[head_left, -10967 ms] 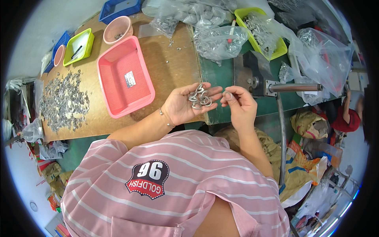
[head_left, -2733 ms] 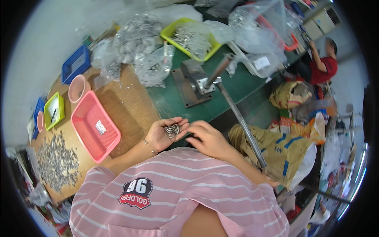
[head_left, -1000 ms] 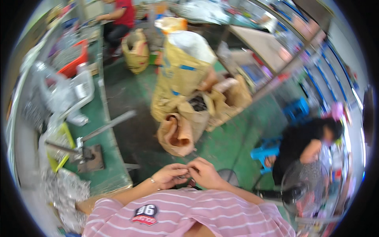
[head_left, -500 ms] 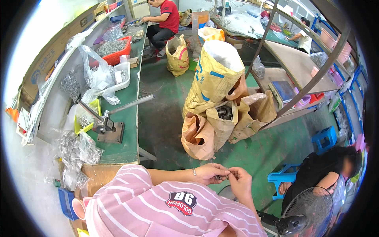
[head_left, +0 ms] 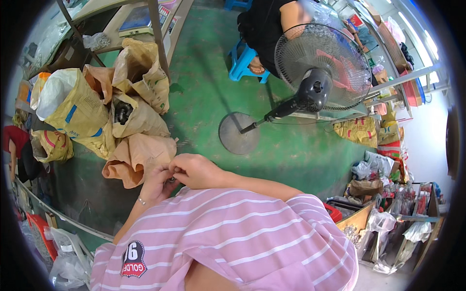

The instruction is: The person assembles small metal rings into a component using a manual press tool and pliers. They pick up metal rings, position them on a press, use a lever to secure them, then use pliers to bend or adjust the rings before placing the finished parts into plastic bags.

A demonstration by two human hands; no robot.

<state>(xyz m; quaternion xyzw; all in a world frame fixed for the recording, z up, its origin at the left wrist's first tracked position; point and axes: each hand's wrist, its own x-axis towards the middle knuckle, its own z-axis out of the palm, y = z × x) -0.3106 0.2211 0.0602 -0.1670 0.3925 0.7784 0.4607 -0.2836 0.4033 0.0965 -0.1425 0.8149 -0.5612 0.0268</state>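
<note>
Both hands meet in front of the pink striped shirt. Left hand is cupped, its fingers curled around small metal parts that barely show between the two hands. Right hand pinches at those parts, fingertips touching the left hand. Just beyond the left hand lie brown paper sacks; beyond the right stands a fan on the green floor.

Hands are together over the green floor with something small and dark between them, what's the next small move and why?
Probably look back down at the work: the left hand and right hand pinch a small dark part, mostly hidden, above the green floor, where a slip could drop it.
</note>
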